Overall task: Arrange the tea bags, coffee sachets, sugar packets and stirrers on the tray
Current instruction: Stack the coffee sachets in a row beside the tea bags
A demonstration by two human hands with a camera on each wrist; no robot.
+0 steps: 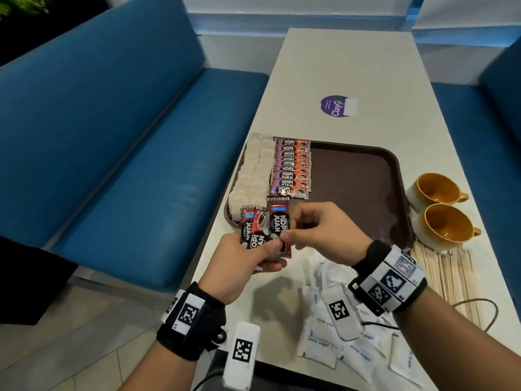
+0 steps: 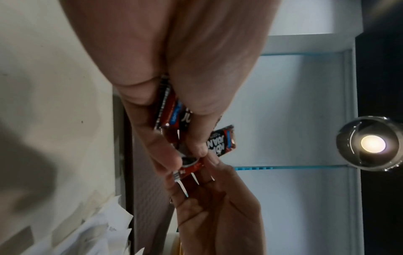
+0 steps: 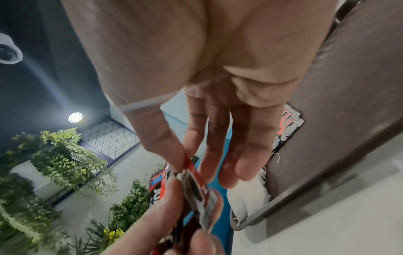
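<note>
So, nearest to the camera there's a loose heap of white paper sugar packets (image 1: 332,334) on the pale desk (image 1: 352,69), none of them on the tray yet. A fan of thin wooden stirrers (image 1: 448,277) lies off to the right of the heap, also waiting.

Just above that, both hands meet over the tray's near edge. The left hand (image 1: 242,263) grips a small fanned bunch of red-and-black foil coffee sachets (image 1: 253,230), thumb clamped across their lower ends. My guess is it's acting as a dispenser so they don't have to be picked off the desk one by one. The right hand (image 1: 324,232) pinches the rightmost sachet (image 1: 277,221) between thumb and forefinger, the other fingers loosely spread, probably to peel it off and lay it down.

Next out is the dark brown plastic tray (image 1: 366,176). A neat overlapping column of coffee sachets (image 1: 291,167) runs along it, and the obvious slot for the next one is the near end of that column. Left of it sit two columns of pale paper tea bags (image 1: 253,170), crowding the tray's left rim. The right half is bare brown, presumably room for the sugar and stirrers.

Two mustard-yellow ceramic cups (image 1: 439,210) stand just off the tray's right edge, close to the stirrers, so an elbow could clip them. Further up the desk is a purple round sticker (image 1: 337,106), and blue padded benches (image 1: 112,136) flank both sides.
</note>
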